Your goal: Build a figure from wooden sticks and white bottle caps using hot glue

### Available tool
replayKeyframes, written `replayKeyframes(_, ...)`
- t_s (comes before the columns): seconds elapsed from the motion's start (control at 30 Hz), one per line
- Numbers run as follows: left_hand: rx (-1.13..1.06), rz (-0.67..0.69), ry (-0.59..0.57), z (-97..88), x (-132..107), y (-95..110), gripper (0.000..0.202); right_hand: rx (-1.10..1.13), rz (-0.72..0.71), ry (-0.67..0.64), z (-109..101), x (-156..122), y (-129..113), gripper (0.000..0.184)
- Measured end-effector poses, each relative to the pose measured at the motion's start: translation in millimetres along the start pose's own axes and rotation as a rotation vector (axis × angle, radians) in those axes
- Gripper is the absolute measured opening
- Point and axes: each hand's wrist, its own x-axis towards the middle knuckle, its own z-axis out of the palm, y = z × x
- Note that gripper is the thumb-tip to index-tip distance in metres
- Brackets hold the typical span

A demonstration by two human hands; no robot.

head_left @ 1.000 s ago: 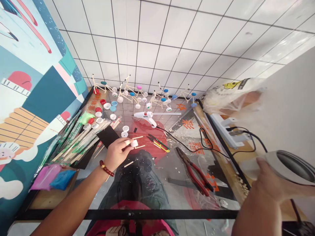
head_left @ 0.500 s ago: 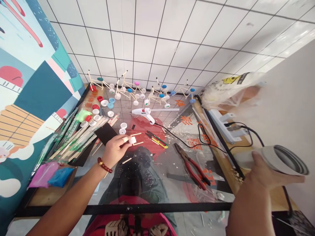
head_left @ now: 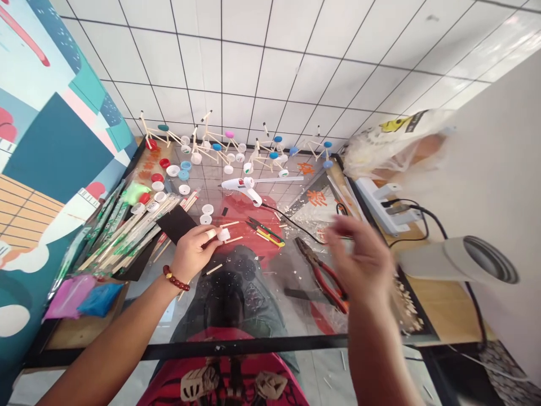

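Note:
My left hand [head_left: 192, 254] is shut on a small white bottle cap [head_left: 224, 234], with thin wooden sticks [head_left: 232, 232] poking out beside it. My right hand [head_left: 359, 262] is blurred, raised over the red-handled pliers [head_left: 321, 276], fingers apart and holding nothing. To its right, a white cylinder [head_left: 459, 260] with a dark hollow end lies on the wooden ledge [head_left: 439, 316]. A white hot glue gun [head_left: 239, 186] rests on the glass tabletop [head_left: 270, 293] beyond my left hand, its black cord [head_left: 291, 225] trailing rightward.
Several stick-and-cap models [head_left: 220, 149] stand along the far edge. Bundled wooden sticks [head_left: 131, 231], a black sheet [head_left: 177, 223] and loose caps lie at the left. A yellow-handled cutter [head_left: 266, 234], a power strip [head_left: 382, 206] and a plastic bag [head_left: 393, 141] are nearby.
My right hand has let go of the white cylinder, which now lies on the wooden ledge. That hand has moved left over the pliers. My left hand still holds the cap.

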Motion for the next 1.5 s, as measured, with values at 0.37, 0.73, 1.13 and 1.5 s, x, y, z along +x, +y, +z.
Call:
replayKeyframes(0.37, 0.083, 0.037, 0.004, -2.4, 2.7, 5.4, 0.025, 0.038, -0.323, -0.728, 128.7, -23.9, -8.0, 0.017)
replayKeyframes(0.73, 0.079, 0.041, -0.028, -5.2, 6.7, 14.4, 0.020, 0.073, -0.390, -0.662, 137.9, -30.6, 2.5, 0.019)
replayKeyframes(1.13, 0.064, 0.024, -0.029, -5.1, 7.2, 13.7, 0.021, 0.089, -0.376, -0.688, 139.0, -31.6, 2.8, 0.019)
replayKeyframes(1.5, 0.050, -0.005, -0.039, -4.5, 6.5, 11.8, 0.021, 0.117, -0.344, -0.713, 140.4, -32.2, 3.8, 0.022)
